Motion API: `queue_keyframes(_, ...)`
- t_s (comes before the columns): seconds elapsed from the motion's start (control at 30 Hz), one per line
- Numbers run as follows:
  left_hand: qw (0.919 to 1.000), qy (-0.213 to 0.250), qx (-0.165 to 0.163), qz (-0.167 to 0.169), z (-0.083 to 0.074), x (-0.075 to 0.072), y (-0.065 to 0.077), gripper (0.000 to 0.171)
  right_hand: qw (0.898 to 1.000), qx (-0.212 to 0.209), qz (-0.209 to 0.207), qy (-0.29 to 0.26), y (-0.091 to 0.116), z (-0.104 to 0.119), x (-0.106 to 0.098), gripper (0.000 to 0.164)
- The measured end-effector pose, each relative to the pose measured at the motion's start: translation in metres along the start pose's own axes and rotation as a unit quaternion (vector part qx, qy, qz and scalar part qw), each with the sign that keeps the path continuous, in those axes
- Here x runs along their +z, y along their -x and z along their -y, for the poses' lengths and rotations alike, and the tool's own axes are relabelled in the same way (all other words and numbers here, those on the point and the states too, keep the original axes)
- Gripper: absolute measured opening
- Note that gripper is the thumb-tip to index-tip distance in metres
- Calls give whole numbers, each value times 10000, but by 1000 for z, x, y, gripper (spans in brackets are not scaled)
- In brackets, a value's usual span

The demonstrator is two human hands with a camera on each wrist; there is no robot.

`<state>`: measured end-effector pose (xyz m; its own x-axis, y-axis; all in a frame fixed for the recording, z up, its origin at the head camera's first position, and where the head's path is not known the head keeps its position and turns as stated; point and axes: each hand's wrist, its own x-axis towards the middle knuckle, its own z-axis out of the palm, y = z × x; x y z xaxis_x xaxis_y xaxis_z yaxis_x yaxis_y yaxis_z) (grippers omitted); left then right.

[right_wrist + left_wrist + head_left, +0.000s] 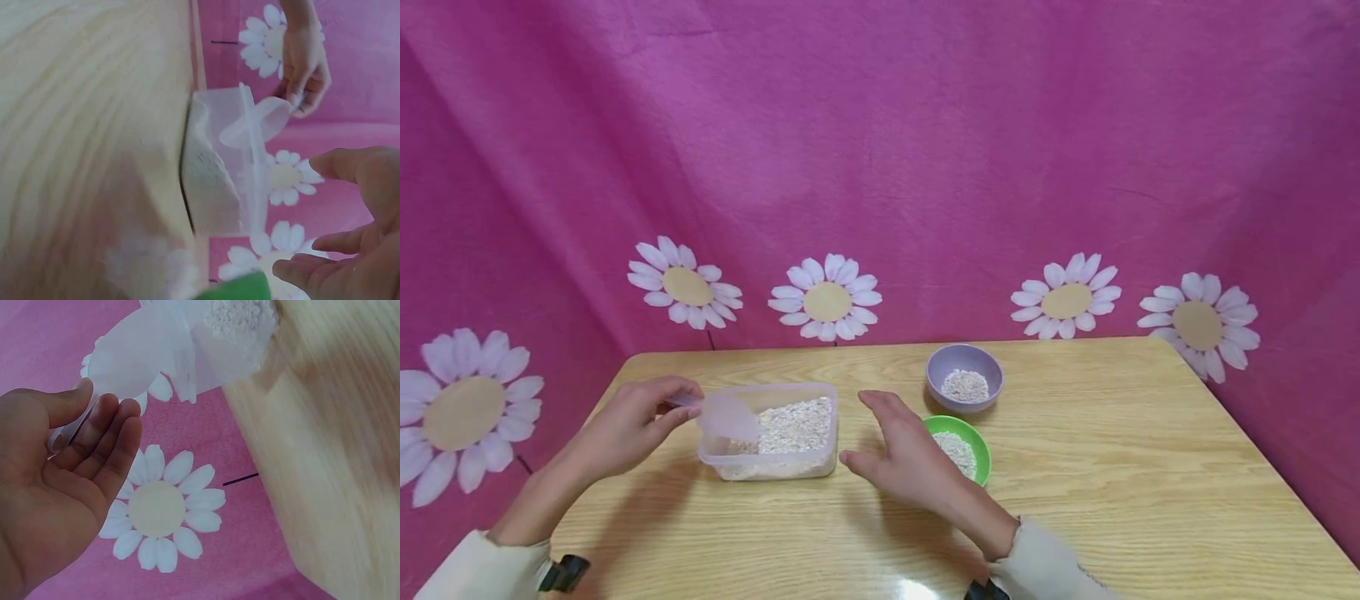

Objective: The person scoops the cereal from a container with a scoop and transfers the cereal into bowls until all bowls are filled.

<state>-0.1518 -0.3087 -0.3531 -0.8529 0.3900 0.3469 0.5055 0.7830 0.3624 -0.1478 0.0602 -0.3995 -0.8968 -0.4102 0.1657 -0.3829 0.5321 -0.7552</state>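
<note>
On the left, the left hand (628,421) pinches the handle of a translucent scoop (730,415), its head tilted over the left end of a tub (767,461) of pale flakes (797,427). The scoop looks light, thin and smooth, best held by that handle. Right of the tub, the right hand (910,454) is spread, holding nothing, partly hiding a green bowl (983,454); a purple bowl (964,407) sits farther back.

Smooth scoop (730,416), probably plastic
</note>
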Motion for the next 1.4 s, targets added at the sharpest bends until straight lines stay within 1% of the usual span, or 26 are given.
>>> queue_keyframes(0.17,9997,-69,6,229,-1,-6,-3,7,9998,-87,154,-118,-6,3,17,78)
queue_keyframes(0.3,9989,-182,12,443,-1,-6,-5,8,9996,-126,177,-178,-9,4,27,79)
queue_keyframes(0.37,9981,-158,6,588,0,-5,-5,9,9995,-108,201,-200,-10,4,32,82)
queue_keyframes(0.53,9956,140,-38,925,0,2,-5,10,9993,-8,325,-165,-13,2,43,89)
queue_keyframes(0.67,9934,391,-195,1058,-2,11,-4,10,9993,17,337,-138,-15,0,50,91)
queue_keyframes(0.83,9919,763,-254,985,-6,21,-3,11,9996,35,169,-208,-16,-3,56,89)
queue_keyframes(1.03,9921,980,-224,756,-8,32,-2,8,9986,6,26,-522,-17,-4,60,83)
queue_keyframes(1.17,9915,1147,-201,587,-10,41,-3,9,9983,2,16,-575,-16,-6,60,82)
queue_keyframes(1.27,9896,1301,-290,543,-13,48,-4,11,9983,1,-9,-589,-16,-6,60,81)
queue_keyframes(1.4,9868,1440,-531,524,-20,59,-8,13,9982,-4,-57,-596,-16,-5,61,79)
